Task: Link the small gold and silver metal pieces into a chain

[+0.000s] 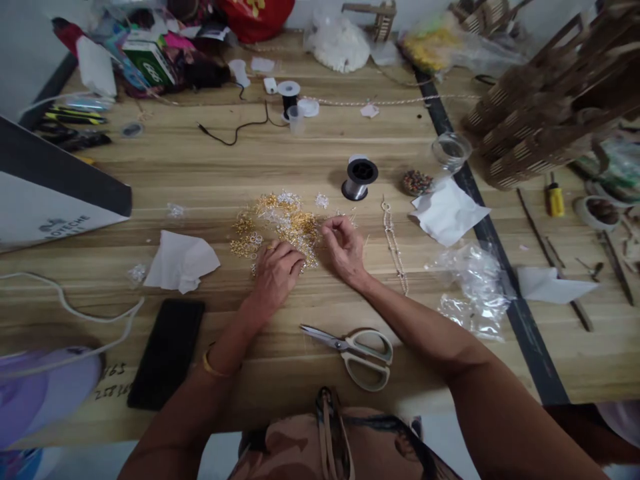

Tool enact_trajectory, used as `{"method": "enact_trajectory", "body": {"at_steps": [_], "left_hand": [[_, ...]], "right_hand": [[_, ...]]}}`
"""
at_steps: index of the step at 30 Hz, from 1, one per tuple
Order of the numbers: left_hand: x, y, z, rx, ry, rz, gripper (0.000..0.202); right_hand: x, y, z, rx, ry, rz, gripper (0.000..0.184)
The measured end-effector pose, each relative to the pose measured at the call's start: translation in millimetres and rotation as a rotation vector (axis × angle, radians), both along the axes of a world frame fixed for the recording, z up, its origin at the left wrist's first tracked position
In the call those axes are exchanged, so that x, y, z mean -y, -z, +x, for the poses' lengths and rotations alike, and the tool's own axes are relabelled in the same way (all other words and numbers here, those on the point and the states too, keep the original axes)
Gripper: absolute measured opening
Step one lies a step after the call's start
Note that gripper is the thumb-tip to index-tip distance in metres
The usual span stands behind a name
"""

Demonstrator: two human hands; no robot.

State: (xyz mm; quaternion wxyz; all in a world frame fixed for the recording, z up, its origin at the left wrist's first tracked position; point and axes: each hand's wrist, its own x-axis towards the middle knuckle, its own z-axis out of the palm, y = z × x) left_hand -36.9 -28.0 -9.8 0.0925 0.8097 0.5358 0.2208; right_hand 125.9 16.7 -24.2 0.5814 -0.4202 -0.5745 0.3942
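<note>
A spread of gold and silver beads and small jewellery findings (295, 223) lies on the wooden table between my hands. My left hand (277, 275) rests at its near edge, fingers bent and close together over the pieces; whatever they grip is hidden. On the right side of the pile, my right hand (345, 252) has thumb and forefinger pinched, with anything between them too small to make out. A beaded chain (394, 250) lies to the right of that hand. Beyond it stands a spool of thin wire (359, 177). Scissors (350, 352) lie nearer my body, blades pointing left.
A black phone (167, 353) and a crumpled white paper (181, 261) lie on the left. Clear plastic bags (475, 290), another paper (450, 212) and a glass bowl (451, 152) are on the right. Brown wooden structures (540, 113) stand at the far right.
</note>
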Motion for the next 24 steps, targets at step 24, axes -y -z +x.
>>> {"method": "enact_trajectory", "body": {"at_steps": [24], "left_hand": [[2.5, 7.4, -14.4, 0.073, -0.132, 0.102, 0.014]], "right_hand": [[7.2, 1.3, 3.9, 0.221, -0.086, 0.087, 0.007]]}}
